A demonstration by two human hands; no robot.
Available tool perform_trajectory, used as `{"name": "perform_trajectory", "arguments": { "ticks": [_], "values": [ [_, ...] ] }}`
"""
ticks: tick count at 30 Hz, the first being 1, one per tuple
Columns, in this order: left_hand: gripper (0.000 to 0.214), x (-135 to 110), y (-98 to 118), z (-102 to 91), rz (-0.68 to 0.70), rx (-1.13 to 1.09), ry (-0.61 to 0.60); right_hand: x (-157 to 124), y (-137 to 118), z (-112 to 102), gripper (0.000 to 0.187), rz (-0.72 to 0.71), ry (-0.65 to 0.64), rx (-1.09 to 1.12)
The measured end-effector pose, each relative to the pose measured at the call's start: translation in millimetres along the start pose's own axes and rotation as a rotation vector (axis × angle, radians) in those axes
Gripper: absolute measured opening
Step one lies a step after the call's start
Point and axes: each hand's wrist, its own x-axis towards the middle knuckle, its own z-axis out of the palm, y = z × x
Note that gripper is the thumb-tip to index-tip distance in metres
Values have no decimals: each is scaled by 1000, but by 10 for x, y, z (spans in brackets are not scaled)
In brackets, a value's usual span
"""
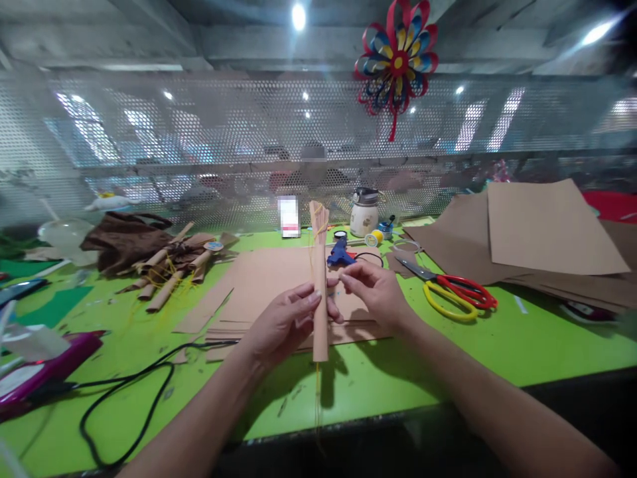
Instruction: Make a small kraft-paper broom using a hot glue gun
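Observation:
My left hand [286, 318] is wrapped round a rolled tube of brown paper [319, 265] and holds it upright above the green table [448, 352]. The tube's top end is cut into a fringe, and a thin yellow thread runs round the top and hangs from the bottom. My right hand [375, 289] is close beside the tube on its right, with thumb and fingers pinched together; I cannot make out what they pinch. Under both hands lie flat sheets of brown cardboard [259, 285].
Red and yellow scissors [455, 292] lie to the right, with stacked cardboard sheets [547, 232] behind. A blue glue gun [340, 254], yellow thread spool [374, 238] and jar [364, 211] stand at the back. Finished paper rolls [169, 265] lie left; a black cable [134, 392] loops near the front.

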Motion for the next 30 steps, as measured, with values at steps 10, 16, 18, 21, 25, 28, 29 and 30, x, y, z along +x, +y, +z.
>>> {"name": "perform_trajectory", "arguments": {
  "ticks": [10, 16, 18, 21, 25, 28, 29, 30],
  "values": [
    [27, -2, -17, 45, -11, 18, -51, 2, 31, -34, 34, 114, -24, 102],
    [27, -29, -41, 63, -57, -3, -228, -12, 97, 37, 37, 161, -209, 313],
    [29, -29, -60, 54, -71, -3, -256, -27, 79, 53, 39, 161, -250, 313],
    [29, -22, -83, 31, -92, 5, -255, -48, 53, 63, 40, 140, -261, 272],
    [29, -21, -88, 26, -104, 8, -227, -56, 91, 76, 41, 141, -236, 256],
    [26, -29, -78, 44, -124, 7, -218, -53, 152, 81, 41, 160, -231, 257],
    [25, -31, -76, 50, -126, 6, -214, -53, 166, 80, 41, 165, -229, 258],
    [24, -32, -73, 56, -126, 7, -209, -53, 174, 77, 40, 168, -225, 259]
  ]
}}
